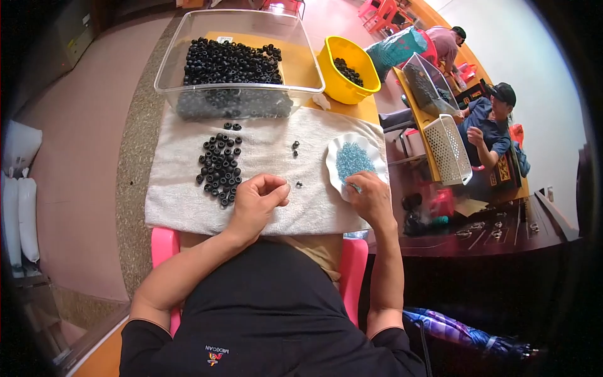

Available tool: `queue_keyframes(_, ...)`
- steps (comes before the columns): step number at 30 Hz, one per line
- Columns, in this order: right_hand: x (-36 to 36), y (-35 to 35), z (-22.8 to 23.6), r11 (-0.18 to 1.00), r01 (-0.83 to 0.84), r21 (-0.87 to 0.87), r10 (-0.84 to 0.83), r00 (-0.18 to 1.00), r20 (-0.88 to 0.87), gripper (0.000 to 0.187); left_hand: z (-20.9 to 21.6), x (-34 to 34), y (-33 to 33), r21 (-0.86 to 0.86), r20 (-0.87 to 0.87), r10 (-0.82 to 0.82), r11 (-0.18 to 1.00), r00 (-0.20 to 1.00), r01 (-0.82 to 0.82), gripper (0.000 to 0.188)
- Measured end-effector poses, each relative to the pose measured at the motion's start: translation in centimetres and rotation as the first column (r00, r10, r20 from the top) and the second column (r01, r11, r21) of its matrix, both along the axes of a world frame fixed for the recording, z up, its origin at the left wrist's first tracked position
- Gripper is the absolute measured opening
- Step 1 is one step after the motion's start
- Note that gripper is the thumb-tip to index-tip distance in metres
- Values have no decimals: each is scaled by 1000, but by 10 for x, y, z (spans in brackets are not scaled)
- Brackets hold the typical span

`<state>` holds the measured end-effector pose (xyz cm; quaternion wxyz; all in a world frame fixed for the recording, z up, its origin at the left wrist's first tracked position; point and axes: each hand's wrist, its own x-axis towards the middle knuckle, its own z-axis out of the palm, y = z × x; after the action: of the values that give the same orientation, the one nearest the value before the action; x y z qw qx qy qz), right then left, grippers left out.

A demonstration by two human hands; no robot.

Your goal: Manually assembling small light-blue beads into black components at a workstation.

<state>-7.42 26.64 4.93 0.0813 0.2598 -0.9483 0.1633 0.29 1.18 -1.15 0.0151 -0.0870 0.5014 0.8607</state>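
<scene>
My left hand (256,202) is over the white towel (276,151), thumb and fingers pinched together; anything between them is hidden. Just left of it lies a loose group of small black ring-like parts with holes (218,164). My right hand (372,198) reaches over the near rim of a white wavy-edged dish (332,164), its fingers closed at the small pale-blue see-through pieces (353,158). What those fingertips hold is too small to make out. Between my hands, a tiny dark part (299,184) rests on the towel, with a few more dark parts (295,148) farther off.
A large see-through bin (301,94) full of black parts stands at the far side. Right of it is a yellow basin (352,94) with more. Two people sit at the right, near a white perforated basket (448,147). A folded umbrella (465,331) lies at lower right.
</scene>
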Motion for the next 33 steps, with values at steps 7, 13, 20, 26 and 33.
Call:
queue_keyframes(7, -3, -3, -1, 997, -30, 76, 30, 1000, -4, 9, 1, 1, 1, -4, 1, -21, 1000, 1000, 21, 12)
queue_keyframes(13, 4, -6, 1, 996, -41, 84, 43, 999, -13, 9, 4, 2, 0, -11, 16, -33, 999, 999, 33, 12)
queue_keyframes(20, 4, -7, -5, 996, -70, 57, 73, 996, -51, 10, 1, 2, 3, -5, 14, -30, 1000, 999, 30, 11)
queue_keyframes(26, 5, -9, -4, 994, -84, 67, 87, 995, -45, 11, 1, 2, 3, -7, 15, -41, 999, 999, 41, 11)
queue_keyframes(33, 8, -12, -3, 994, -43, 102, 49, 997, -54, 12, 1, 3, 3, -6, 19, -38, 999, 999, 38, 11)
